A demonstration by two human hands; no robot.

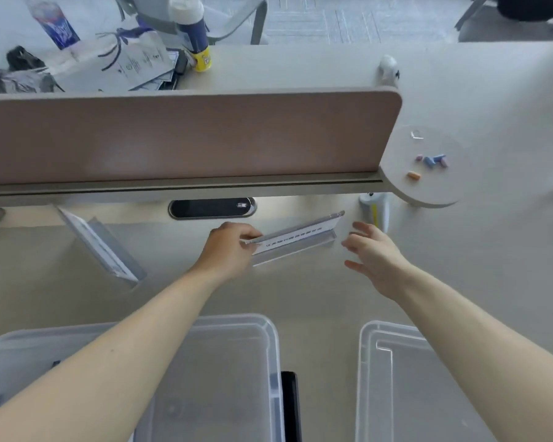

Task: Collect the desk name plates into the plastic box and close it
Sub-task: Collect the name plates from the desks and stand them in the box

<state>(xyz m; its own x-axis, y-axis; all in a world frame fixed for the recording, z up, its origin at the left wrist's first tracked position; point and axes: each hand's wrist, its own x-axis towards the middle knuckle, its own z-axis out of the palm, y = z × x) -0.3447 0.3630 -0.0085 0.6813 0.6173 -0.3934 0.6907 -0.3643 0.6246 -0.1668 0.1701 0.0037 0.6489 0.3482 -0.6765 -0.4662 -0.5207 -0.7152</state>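
A clear acrylic desk name plate (296,237) with a white printed strip lies tilted in the middle of the desk. My left hand (227,250) grips its left end. My right hand (372,253) hovers just right of the plate, fingers spread, not touching it. A second name plate (101,247) stands at an angle on the left of the desk. The clear plastic box (237,362) sits open at the near edge under my left forearm. Its clear lid (396,378) lies to the right of it, partly under my right forearm.
A brown divider panel (186,135) runs across the desk behind the plates, with a black cable slot (211,208) below it. A small bottle (375,208) stands just beyond my right hand. A round shelf (434,186) holds small coloured bits. A black object (289,406) lies between box and lid.
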